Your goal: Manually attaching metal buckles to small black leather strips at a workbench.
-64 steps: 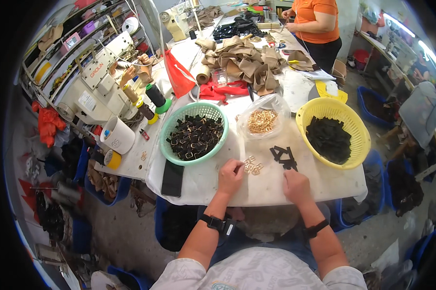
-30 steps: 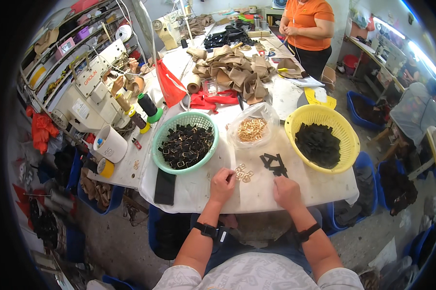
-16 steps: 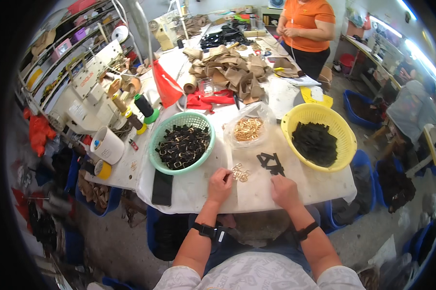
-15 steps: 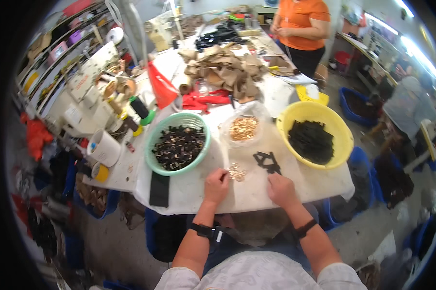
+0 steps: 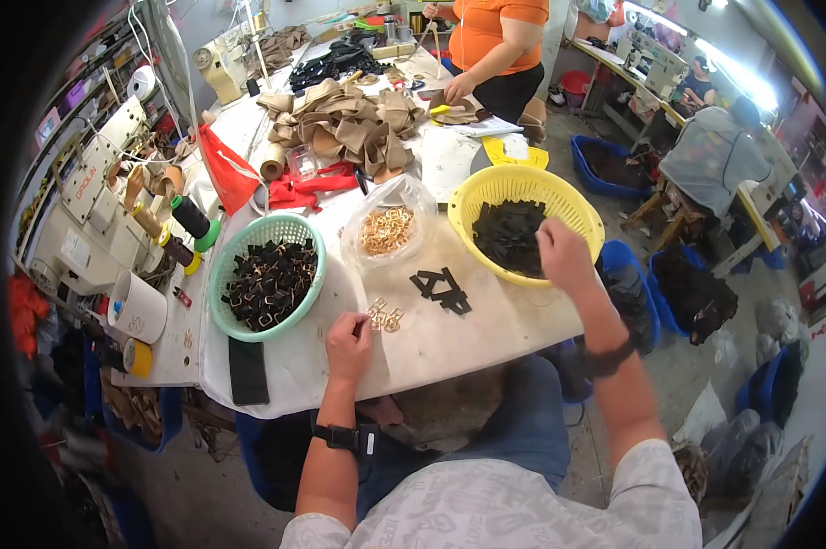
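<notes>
Progress is judged partial: black pieces fitted with gold-coloured rings [image 5: 268, 282] are heaped in the mint-green perforated plastic basket [image 5: 289, 227], apparently finished. Still unjoined, a pile of flat black strips [image 5: 509, 233] is contained in the yellow slotted plastic basket [image 5: 570, 197]; a few loose black strips [image 5: 453, 300] are laid out just in front of it. A small cluster of gold-coloured metal buckles [image 5: 393, 319] is set out, and a larger supply is held in the clear plastic bag [image 5: 419, 197]. The remainder is judged considerable; no count could be made. The left hand [image 5: 349, 346] is placed just beside the small cluster, fingers curled in; whether anything is pinched cannot be told. The right hand [image 5: 564, 256] is held over the near right rim of the yellow basket, fingers bent toward the strips; whether one is gripped cannot be told. Surface: the white-covered table [image 5: 431, 346] is faintly soiled, with a black phone [image 5: 248, 373] placed near its front edge and tan fabric pieces [image 5: 340, 128] piled farther back. Room: an off-white sewing machine [image 5: 83, 220] is positioned at left, blue plastic bins are stood around the table, and a co-worker in an orange shirt [image 5: 500, 44] is seen beyond.
</notes>
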Available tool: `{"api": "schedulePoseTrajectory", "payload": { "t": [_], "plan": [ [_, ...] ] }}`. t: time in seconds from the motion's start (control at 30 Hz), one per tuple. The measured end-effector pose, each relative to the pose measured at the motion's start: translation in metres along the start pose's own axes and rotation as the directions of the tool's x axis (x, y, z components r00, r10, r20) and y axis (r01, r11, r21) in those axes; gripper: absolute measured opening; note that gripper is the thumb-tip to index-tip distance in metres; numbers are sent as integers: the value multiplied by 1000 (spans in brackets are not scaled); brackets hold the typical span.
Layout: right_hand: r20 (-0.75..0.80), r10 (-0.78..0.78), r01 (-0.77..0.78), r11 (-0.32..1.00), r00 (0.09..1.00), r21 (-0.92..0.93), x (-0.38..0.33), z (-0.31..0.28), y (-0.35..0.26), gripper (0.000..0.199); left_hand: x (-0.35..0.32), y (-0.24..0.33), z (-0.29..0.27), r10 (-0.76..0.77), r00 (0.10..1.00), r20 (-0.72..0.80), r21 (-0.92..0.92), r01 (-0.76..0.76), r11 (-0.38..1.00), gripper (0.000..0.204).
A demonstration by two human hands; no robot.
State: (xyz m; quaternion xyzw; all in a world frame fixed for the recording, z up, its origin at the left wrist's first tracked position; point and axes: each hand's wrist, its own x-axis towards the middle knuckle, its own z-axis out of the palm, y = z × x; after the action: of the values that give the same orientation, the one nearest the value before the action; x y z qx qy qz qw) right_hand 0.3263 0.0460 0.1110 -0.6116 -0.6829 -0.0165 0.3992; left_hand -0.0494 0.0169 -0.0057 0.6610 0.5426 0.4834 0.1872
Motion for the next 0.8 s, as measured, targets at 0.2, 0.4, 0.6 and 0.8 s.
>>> {"api": "schedulePoseTrajectory", "payload": {
  "t": [0.2,0.4,0.6,0.8],
  "plan": [
    [564,139,84,933,814,-351,46,13,33,43,-2,-6,-2,-23,1000,-3,6,23,1000,4],
    [758,197,207,892,622,-402,41,32,23,50,-2,-7,-2,-1,1000,-22,2,1,1000,4],
    [766,300,158,874,569,-460,46,37,30,35,0,-6,-5,29,999,-39,-5,-30,1000,28],
    [630,-44,185,970,776,-160,35,35,36,46,1,-1,-4,-13,999,-32,-36,12,999,23]
  ]
}}
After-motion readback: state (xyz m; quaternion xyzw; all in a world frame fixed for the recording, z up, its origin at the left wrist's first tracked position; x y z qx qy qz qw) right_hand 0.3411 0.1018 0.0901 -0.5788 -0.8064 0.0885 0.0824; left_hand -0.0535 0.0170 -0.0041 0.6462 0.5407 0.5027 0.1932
